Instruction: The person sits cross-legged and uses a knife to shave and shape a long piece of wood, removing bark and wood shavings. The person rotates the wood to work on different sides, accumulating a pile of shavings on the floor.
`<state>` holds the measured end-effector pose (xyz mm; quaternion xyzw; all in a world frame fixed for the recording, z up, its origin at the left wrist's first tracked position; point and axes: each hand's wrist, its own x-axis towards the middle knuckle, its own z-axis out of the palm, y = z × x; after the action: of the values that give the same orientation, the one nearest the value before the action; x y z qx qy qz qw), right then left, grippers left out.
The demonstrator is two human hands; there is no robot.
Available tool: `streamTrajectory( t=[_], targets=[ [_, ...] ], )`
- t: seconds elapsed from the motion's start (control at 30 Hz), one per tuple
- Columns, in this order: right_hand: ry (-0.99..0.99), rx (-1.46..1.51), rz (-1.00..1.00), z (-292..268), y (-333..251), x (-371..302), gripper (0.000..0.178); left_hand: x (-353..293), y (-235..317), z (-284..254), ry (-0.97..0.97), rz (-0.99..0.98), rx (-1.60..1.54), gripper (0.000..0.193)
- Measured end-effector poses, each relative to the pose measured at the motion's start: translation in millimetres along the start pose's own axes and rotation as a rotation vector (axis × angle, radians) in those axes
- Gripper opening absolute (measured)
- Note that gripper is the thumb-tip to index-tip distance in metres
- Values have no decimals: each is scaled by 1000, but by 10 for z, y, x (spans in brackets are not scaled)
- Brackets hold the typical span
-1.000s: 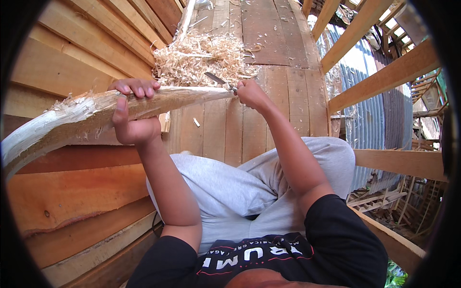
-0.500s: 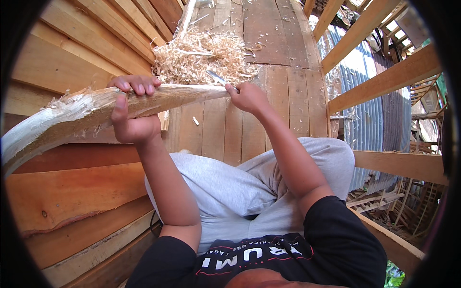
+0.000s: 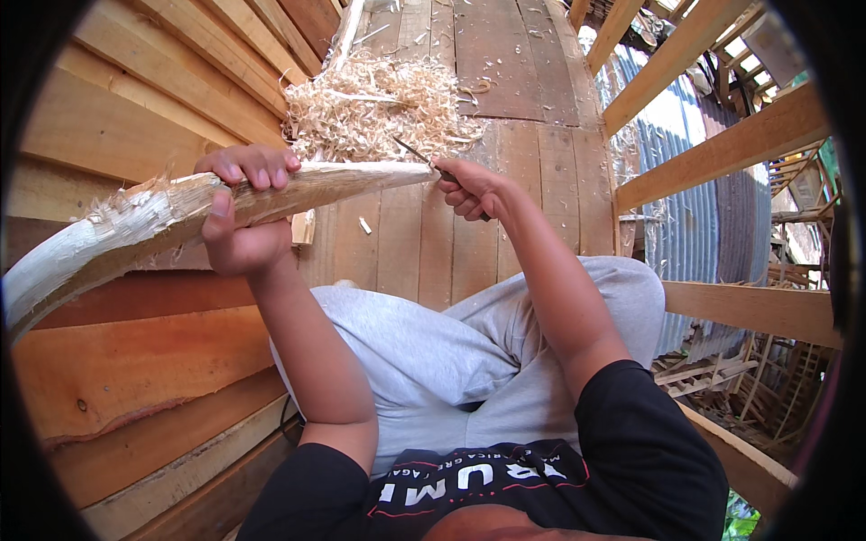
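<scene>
"So, where do you have the curved piece of wood [image 3: 158,209]?"

"It runs in from your left, tapering to a pale tip ahead of your gray trousers [image 3: 406,347]."

"And your hands?"

"Your left hand [image 3: 242,243] grips the wood from both sides; your right hand [image 3: 474,187] is closed around a knife [image 3: 412,149] by the tip."

"What lies beyond?"

"Curly shavings [image 3: 379,108], heaped on the plank floor [image 3: 433,243]."

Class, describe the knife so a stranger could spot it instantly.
On the plank floor, find the pale heap of shavings. Below its right end, the right hand grips the knife: a thin, dark blade, unlike the long, pale wood beside it.
</scene>
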<state>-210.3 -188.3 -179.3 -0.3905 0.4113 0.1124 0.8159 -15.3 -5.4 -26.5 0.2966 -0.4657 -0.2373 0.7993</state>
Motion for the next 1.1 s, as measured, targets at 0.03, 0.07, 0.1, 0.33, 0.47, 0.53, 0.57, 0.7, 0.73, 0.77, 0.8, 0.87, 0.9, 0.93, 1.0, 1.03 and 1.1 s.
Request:
streamTrajectory(
  t=[0.03, 0.07, 0.1, 0.33, 0.47, 0.53, 0.57, 0.7, 0.73, 0.77, 0.8, 0.87, 0.9, 0.93, 1.0, 1.03, 1.1],
  targets=[
    [23, -72, -15, -27, -12, 15, 56, 1, 0, -19, -15, 3, -21, 28],
    [46, -143, -31, -52, -25, 33, 57, 2, -3, -22, -1, 0, -19, 28],
    [69, -215, -47, -76, -32, 47, 59, 4, -6, -22, 12, -2, -17, 28],
    [558, -756, -364, 147, 23, 77, 81, 5, 12, -106, 45, 8, -15, 27],
    [630, -691, -369, 111, 78, 154, 82, 16, 2, -53, 56, -1, 0, 25],
    [620, -651, -310, 138, 68, 132, 81, 15, 9, -19, 55, -3, 20, 25],
    [590, -636, -271, 179, 40, 92, 79, 9, 20, -25, 57, -2, 26, 25],
    [669, -724, -400, 74, 95, 197, 75, 42, -5, 29, 50, -4, -6, 24],
    [619, -687, -359, 106, 88, 186, 72, 23, -10, 3, 58, -9, -11, 24],
    [572, -648, -314, 150, 70, 124, 69, 4, -6, -21, 53, -7, -10, 25],
    [524, -610, -270, 195, 65, 81, 66, -10, 2, -48, 48, -5, -10, 25],
    [331, -352, -134, 149, 42, 58, 60, 7, 12, -56, 45, -1, -32, 25],
    [233, -223, -67, 127, 35, 45, 58, 13, 25, -73, 56, -5, -48, 25],
    [164, -150, -20, 112, 31, 31, 58, 25, 47, -96, 64, -7, -61, 25],
    [26, -4, 75, 79, 27, -2, 56, 30, 88, -153, 85, 8, -55, 25],
    [47, -39, 61, 38, 20, 3, 56, 34, 94, -167, 97, 17, -55, 25],
    [87, -110, 34, -32, -1, 22, 57, 43, 94, -175, 92, 16, -45, 25]
  ],
)
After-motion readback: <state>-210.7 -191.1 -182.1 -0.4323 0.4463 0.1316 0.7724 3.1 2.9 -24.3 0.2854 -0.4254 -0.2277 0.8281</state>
